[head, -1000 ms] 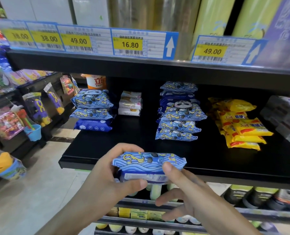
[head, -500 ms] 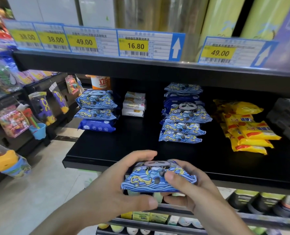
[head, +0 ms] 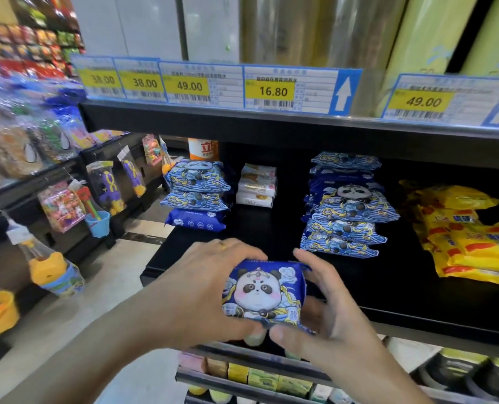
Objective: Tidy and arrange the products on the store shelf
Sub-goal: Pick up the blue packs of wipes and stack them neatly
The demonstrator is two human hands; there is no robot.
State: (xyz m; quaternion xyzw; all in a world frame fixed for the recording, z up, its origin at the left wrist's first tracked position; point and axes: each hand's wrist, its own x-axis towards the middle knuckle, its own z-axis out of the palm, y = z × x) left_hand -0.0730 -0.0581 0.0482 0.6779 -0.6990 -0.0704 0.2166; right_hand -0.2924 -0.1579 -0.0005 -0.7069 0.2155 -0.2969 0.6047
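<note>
Both our left hand (head: 210,290) and right hand (head: 327,313) clasp the soft blue panda-printed packet (head: 264,293), with the matching stack (head: 344,217) lying ahead and rightward on the black shelf (head: 417,293).

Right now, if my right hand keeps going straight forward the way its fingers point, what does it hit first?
Probably the taller stack of blue panda packs; your right hand, gripping the panda pack, points there over bare black shelf. Depth is uncertain.

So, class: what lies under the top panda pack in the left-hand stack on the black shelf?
Under the top panda pack lies a second wave-patterned pack, then a plain blue pack on the black shelf. Their back ends are hidden in shadow.
</note>
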